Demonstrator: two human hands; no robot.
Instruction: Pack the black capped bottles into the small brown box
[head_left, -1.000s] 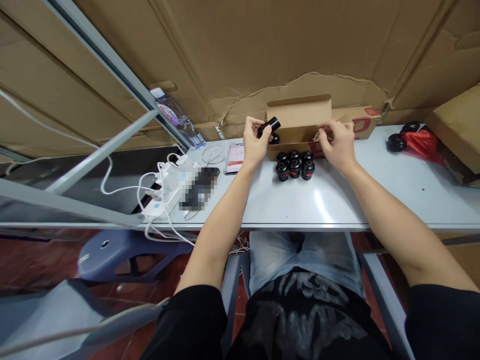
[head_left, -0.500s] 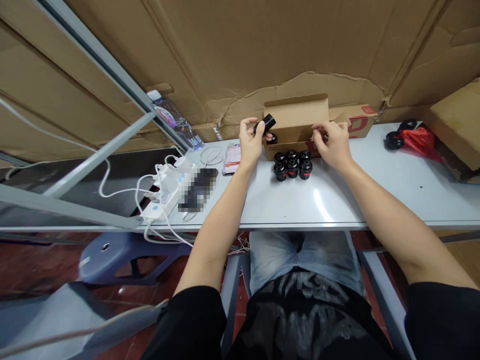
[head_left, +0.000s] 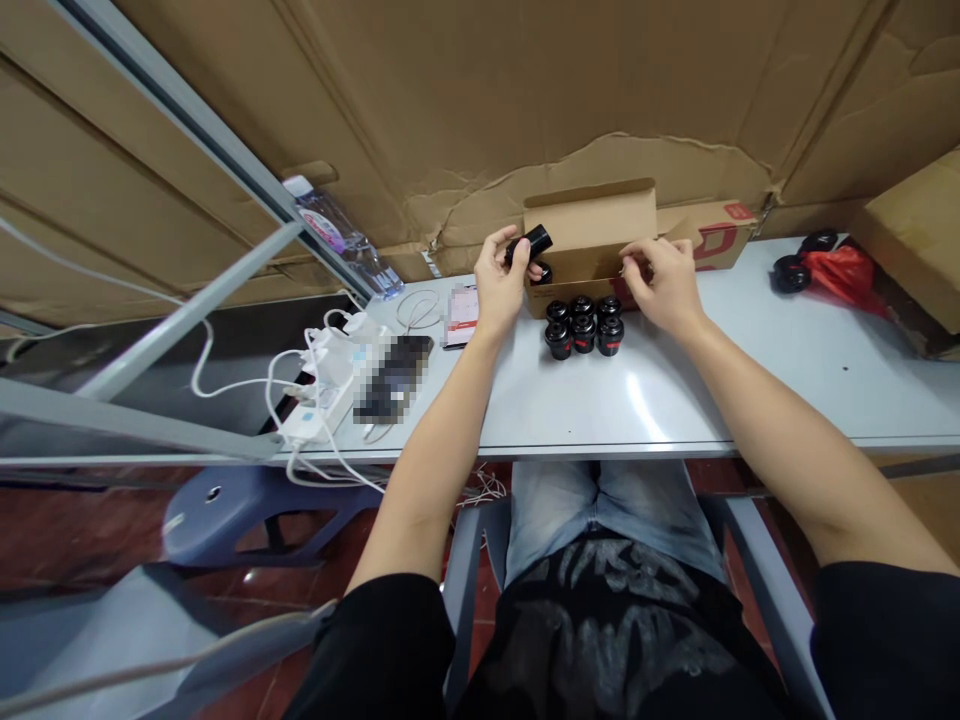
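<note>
Got a white table (head_left: pixel 660 400) here, pretty packed: power strip (head_left: pixel 319 400) and pixelated phone (head_left: pixel 394 378) on the left, coiled white cable (head_left: pixel 418 310) and leaflets (head_left: pixel 461 315) beside them, six black fittings (head_left: pixel 583 325) right in front of an open cardboard box (head_left: pixel 589 240), and a red plastic bag (head_left: pixel 844 275) off to the far right.

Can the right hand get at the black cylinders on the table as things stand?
Probably yes. The right hand is at the front of the carton, just beside the black cylinders, and nothing stands between them. It seems to be pinching something at the carton, so it may need to let go first.
</note>
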